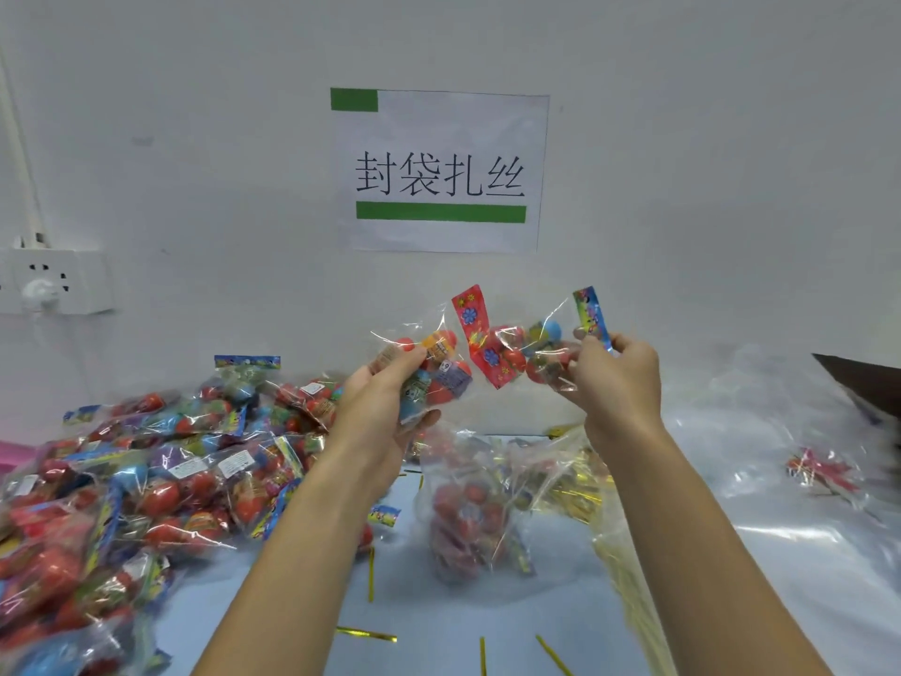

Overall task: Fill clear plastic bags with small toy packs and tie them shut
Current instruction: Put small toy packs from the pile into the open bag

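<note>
Both hands are raised in front of the wall. My left hand [390, 397] grips a small toy pack [439, 363] with red, orange and blue balls inside clear wrap and a red flowered header. My right hand [614, 378] pinches a second toy pack [546, 353] that has a blue header card sticking up. Below them on the table stands a clear plastic bag [468, 509], partly filled with red toy packs, its mouth open upward.
A large heap of toy packs [122, 480] covers the table's left side. Gold twist ties [575, 485] lie behind the bag, and loose ones [370, 573] lie on the blue tabletop. Clear plastic sheets [780, 480] spread on the right. A wall socket [53, 285] is at left.
</note>
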`<action>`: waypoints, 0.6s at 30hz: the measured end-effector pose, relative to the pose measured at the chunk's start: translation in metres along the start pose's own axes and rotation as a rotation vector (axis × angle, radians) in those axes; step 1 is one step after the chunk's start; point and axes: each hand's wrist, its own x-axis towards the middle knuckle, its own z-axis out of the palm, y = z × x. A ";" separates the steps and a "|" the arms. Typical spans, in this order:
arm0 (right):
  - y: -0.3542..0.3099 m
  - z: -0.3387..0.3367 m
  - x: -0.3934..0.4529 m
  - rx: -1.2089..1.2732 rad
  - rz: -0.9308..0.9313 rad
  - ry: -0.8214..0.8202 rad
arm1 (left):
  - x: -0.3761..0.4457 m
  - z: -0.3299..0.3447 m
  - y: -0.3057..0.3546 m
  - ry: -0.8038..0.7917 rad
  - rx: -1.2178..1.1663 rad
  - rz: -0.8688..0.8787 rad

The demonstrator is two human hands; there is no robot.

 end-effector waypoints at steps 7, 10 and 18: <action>0.006 0.011 -0.013 0.045 0.069 -0.121 | -0.005 0.011 -0.001 -0.070 0.051 0.035; 0.004 0.018 -0.023 0.085 0.083 -0.237 | -0.007 0.017 -0.004 -0.066 0.069 0.074; -0.007 0.007 -0.027 0.188 0.081 -0.540 | -0.013 0.013 0.001 -0.184 0.111 0.077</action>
